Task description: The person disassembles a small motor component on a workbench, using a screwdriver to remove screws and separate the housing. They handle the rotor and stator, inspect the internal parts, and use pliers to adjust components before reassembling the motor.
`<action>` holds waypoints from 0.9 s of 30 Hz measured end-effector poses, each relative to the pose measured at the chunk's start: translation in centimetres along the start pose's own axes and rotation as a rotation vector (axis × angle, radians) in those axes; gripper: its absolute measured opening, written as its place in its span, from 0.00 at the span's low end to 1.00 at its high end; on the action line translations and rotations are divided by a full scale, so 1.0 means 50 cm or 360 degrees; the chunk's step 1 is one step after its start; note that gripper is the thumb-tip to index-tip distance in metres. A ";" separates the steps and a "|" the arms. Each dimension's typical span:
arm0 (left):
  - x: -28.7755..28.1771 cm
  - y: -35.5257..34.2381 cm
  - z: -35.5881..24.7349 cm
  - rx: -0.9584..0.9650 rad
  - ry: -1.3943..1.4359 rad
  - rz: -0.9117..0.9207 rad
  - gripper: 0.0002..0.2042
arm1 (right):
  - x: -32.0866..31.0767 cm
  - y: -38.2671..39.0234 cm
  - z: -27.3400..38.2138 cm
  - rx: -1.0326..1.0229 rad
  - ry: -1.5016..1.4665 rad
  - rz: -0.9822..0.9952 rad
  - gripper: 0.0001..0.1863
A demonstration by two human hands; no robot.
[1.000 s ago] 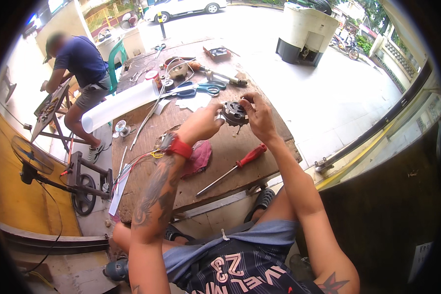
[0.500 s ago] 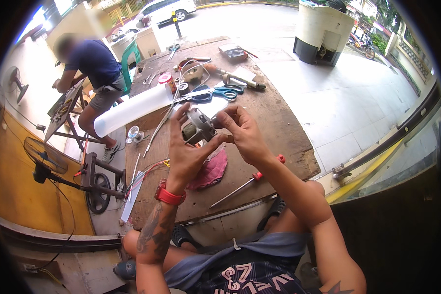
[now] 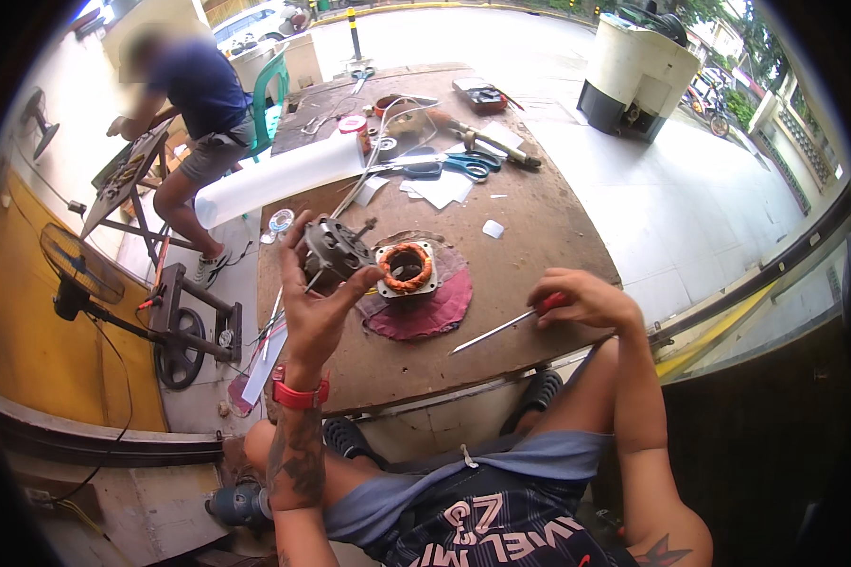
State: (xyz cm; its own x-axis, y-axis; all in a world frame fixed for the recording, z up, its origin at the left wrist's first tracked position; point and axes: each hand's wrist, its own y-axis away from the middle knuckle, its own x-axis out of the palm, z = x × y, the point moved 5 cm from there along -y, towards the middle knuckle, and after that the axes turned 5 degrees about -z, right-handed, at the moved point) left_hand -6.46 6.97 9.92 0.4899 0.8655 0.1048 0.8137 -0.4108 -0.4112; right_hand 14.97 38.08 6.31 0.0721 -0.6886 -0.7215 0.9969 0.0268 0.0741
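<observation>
My left hand (image 3: pixel 314 326) is raised over the left part of the wooden table, closed round a grey metal motor housing (image 3: pixel 337 248) with a short shaft sticking out of it. Just right of that hand, a motor stator (image 3: pixel 407 268) with a ring of orange windings sits on a round pink cloth (image 3: pixel 444 307). Near the table's right front edge, my right hand (image 3: pixel 586 300) has its fingers round the red handle of a screwdriver (image 3: pixel 494 333). Its metal shank lies along the tabletop, pointing left toward me.
Blue-handled scissors (image 3: pixel 468 166), paper pieces (image 3: pixel 442 192) and a long white roll (image 3: pixel 284 180) lie farther back on the table (image 3: pixel 539 227). A person (image 3: pixel 194 104) works at a small stand on the left. A standing fan (image 3: pixel 85 274) and a large white tub (image 3: pixel 638 76) are nearby.
My right hand has left the motor housing and come down right onto the screwdriver. My left hand has moved left with the housing, and the stator on the cloth now shows.
</observation>
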 end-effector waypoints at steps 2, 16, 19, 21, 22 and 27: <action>-0.004 0.005 0.006 0.0017 -0.0072 -0.0002 0.55 | -0.045 -0.009 -0.022 0.0137 -0.0245 -0.0331 0.17; 0.069 0.016 0.007 0.0104 -0.0302 0.0250 0.58 | -0.048 -0.166 0.101 -0.0179 -0.0288 -0.1216 0.14; 0.083 0.010 0.007 0.0147 -0.0336 0.0261 0.59 | -0.014 -0.181 0.217 -0.0635 -0.0478 -0.1053 0.12; 0.097 0.008 0.004 0.0179 -0.0374 0.0338 0.60 | 0.005 -0.201 0.253 -0.0646 -0.0482 -0.0972 0.12; 0.103 0.008 0.003 0.0195 -0.0393 0.0388 0.61 | 0.010 -0.207 0.264 -0.0712 -0.0485 -0.0933 0.12; 0.119 0.011 -0.006 0.0362 -0.0692 0.0480 0.63 | 0.015 -0.233 0.236 -0.0538 -0.0817 -0.0729 0.12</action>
State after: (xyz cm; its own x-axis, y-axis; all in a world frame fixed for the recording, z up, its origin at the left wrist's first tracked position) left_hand -3.00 11.82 10.58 0.4769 0.7778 -0.4093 0.5467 -0.6271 -0.5549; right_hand 3.01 28.68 13.05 -0.2919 -0.9324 -0.2130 0.8852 -0.1789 -0.4295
